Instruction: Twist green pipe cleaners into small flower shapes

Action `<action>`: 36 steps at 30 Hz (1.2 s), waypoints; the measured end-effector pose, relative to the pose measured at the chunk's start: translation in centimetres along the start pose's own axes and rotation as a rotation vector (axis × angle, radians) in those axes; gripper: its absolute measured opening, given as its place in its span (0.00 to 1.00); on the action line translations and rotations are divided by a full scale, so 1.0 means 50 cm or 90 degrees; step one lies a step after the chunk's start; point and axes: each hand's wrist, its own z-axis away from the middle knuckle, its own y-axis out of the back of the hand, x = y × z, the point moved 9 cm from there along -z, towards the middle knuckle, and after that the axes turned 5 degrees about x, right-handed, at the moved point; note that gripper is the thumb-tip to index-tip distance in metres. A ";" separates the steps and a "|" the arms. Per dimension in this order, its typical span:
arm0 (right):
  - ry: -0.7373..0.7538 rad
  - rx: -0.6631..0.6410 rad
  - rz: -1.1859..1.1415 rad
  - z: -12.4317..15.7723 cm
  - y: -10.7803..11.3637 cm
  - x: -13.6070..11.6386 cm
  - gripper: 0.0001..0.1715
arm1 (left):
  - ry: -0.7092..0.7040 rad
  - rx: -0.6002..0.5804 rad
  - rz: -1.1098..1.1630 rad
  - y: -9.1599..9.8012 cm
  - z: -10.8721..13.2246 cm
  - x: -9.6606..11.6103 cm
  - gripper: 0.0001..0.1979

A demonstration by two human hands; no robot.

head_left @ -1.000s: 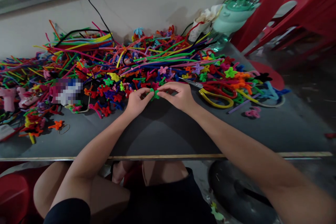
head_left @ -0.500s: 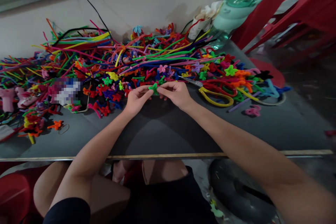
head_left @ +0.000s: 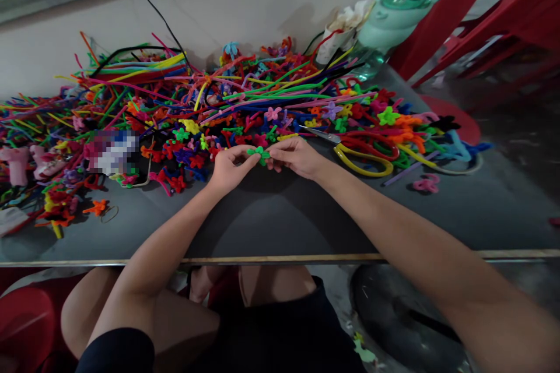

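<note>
A small green pipe-cleaner flower [head_left: 259,155] is held up over the near side of the pile, between my two hands. My left hand [head_left: 233,168] pinches its left side with thumb and fingertips. From the right, my right hand [head_left: 296,157] grips another of its petals the same way. Just beyond the fingers lies a pink pipe-cleaner flower [head_left: 273,113]. Scissors [head_left: 363,160] with yellow and red handles rest right of my right hand, blades pointing left.
Loose pipe cleaners [head_left: 280,97] and many coloured flowers spread along the wall. A teal water bottle [head_left: 389,26] stands at the back right beside a white cup [head_left: 333,46] with crumpled tissue. A pink twisted piece [head_left: 426,183] lies at the right. The grey table's front edge [head_left: 280,259] runs before me.
The green flower has turned and more of its petals show between my fingertips. My right hand has opened a slightly wider gap from my left. The view has shifted a little.
</note>
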 end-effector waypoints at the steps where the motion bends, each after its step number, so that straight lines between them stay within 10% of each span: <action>1: -0.012 -0.027 -0.003 -0.001 -0.003 0.003 0.18 | 0.000 -0.018 0.010 -0.005 0.002 0.001 0.11; 21: 0.020 -0.050 0.072 0.008 -0.019 -0.003 0.21 | -0.153 -0.014 -0.110 -0.033 0.041 0.059 0.06; 36: 0.134 0.136 0.167 0.015 0.005 -0.047 0.17 | -0.099 0.036 -0.200 -0.004 0.003 0.024 0.06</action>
